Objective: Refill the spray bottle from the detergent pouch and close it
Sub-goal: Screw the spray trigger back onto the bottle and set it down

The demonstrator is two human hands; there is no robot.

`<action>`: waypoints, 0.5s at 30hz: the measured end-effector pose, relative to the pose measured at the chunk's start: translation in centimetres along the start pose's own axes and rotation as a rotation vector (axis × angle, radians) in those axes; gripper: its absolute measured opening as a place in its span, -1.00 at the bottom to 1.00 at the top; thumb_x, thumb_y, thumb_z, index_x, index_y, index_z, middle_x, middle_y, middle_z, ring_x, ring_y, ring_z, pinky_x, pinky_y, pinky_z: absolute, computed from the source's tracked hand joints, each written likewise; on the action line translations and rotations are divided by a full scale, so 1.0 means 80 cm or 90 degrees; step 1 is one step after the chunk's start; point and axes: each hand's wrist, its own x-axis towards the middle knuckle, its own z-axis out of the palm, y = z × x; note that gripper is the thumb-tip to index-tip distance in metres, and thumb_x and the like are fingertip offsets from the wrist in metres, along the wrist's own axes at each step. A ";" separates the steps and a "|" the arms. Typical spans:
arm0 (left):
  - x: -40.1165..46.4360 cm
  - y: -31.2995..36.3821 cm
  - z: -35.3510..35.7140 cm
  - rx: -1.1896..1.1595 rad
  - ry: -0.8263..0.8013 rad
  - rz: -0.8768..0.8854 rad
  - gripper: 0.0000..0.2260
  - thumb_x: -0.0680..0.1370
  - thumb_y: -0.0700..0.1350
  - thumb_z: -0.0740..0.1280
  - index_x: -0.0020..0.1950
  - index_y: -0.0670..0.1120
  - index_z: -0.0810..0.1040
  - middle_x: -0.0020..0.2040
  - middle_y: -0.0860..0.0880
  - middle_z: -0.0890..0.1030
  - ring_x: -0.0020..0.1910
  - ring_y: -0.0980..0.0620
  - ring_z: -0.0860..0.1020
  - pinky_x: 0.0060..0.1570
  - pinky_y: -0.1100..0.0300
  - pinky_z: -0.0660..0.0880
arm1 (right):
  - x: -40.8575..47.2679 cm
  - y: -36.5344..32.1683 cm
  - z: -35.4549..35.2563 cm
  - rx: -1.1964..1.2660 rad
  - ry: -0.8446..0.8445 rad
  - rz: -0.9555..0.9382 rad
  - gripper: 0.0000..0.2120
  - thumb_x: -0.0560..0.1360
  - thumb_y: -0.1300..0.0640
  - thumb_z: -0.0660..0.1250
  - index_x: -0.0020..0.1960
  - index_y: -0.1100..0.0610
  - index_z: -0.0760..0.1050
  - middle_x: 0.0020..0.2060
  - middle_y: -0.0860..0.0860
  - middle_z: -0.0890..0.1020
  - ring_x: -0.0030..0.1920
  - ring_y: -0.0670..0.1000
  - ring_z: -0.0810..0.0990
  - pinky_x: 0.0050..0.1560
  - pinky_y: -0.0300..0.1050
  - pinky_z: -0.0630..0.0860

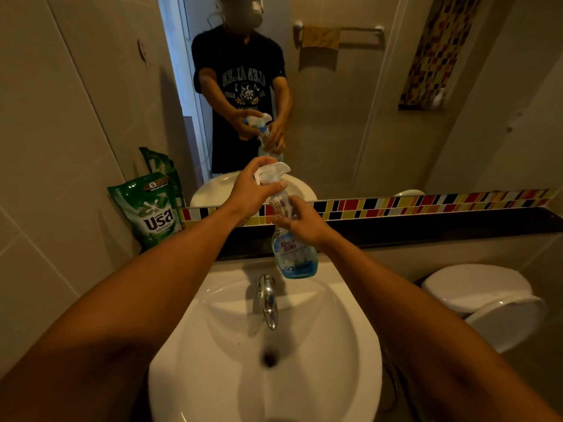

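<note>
A: Where do we have the spray bottle point(292, 245)?

B: We hold it in the air over the back of the white washbasin point(335, 376), just above and a little right of the chrome tap point(268, 300). Its long axis runs close to upright, leaning slightly, with the blue liquid settled at the bottom and the neck at the top.

A: And the trigger head point(274, 173)?

B: It sits at the top of the neck, its white nozzle pointing right and a bit away from us, toward the mirror point(350, 102). We cannot tell whether it is screwed fully down.

A: What are our hands doing?

B: Our left hand point(253, 190) wraps the trigger head from the left, fingers curled over the top and thumb pressed along the near side. Our right hand point(301, 220) grips the clear upper part of the bottle just under the neck, fingers closed around it, above the King's Stella label.

A: The detergent pouch point(152, 213)?

B: It stands upright on the dark ledge point(426, 226) in the left corner, leaning against the tiled wall, well apart from the bottle. It is green with white lettering, top edge up. We touch it with neither hand.

A: Anything else?

B: A closed white toilet point(487, 296) sits to the right of the basin.
</note>
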 end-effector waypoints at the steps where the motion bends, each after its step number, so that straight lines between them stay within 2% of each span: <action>1: 0.000 0.000 -0.001 0.006 -0.002 -0.001 -0.53 0.48 -0.21 0.50 0.35 -0.05 0.47 0.25 -0.12 0.53 0.14 -0.03 0.57 -0.08 0.19 0.65 | 0.000 0.001 0.000 0.001 0.001 0.004 -0.57 0.61 0.03 0.43 0.41 0.11 0.41 0.21 0.08 0.64 0.18 0.10 0.66 0.22 0.11 0.62; 4: 0.001 0.001 -0.002 0.017 -0.024 -0.012 -0.54 0.50 -0.26 0.46 0.37 -0.04 0.47 0.24 -0.08 0.53 0.14 -0.02 0.56 0.01 0.11 0.65 | -0.002 0.005 -0.002 0.008 0.003 0.012 -0.57 0.60 0.01 0.44 0.40 0.08 0.41 0.18 0.06 0.65 0.17 0.08 0.66 0.23 0.14 0.62; 7: 0.001 -0.001 -0.004 0.002 -0.040 -0.029 -0.53 0.50 -0.29 0.44 0.37 -0.02 0.47 0.25 -0.10 0.52 0.20 -0.10 0.55 0.10 -0.01 0.63 | -0.005 0.006 -0.003 0.015 0.000 0.007 -0.58 0.60 0.02 0.44 0.39 0.07 0.41 0.18 0.06 0.65 0.16 0.06 0.66 0.19 0.08 0.61; 11: -0.004 -0.001 0.000 -0.007 -0.028 -0.022 -0.53 0.50 -0.19 0.48 0.37 -0.03 0.46 0.27 -0.11 0.52 0.18 -0.05 0.57 0.04 0.06 0.65 | -0.006 0.005 -0.002 0.010 -0.003 0.003 -0.58 0.61 0.03 0.43 0.40 0.07 0.40 0.21 0.07 0.64 0.19 0.08 0.65 0.21 0.08 0.61; 15: -0.005 -0.001 0.001 0.004 -0.007 -0.012 -0.52 0.49 -0.23 0.49 0.36 -0.05 0.45 0.26 -0.09 0.52 0.15 -0.01 0.58 -0.04 0.14 0.66 | -0.004 0.003 0.002 0.005 0.002 -0.001 -0.57 0.60 0.04 0.44 0.41 0.10 0.41 0.21 0.10 0.64 0.19 0.11 0.66 0.22 0.11 0.62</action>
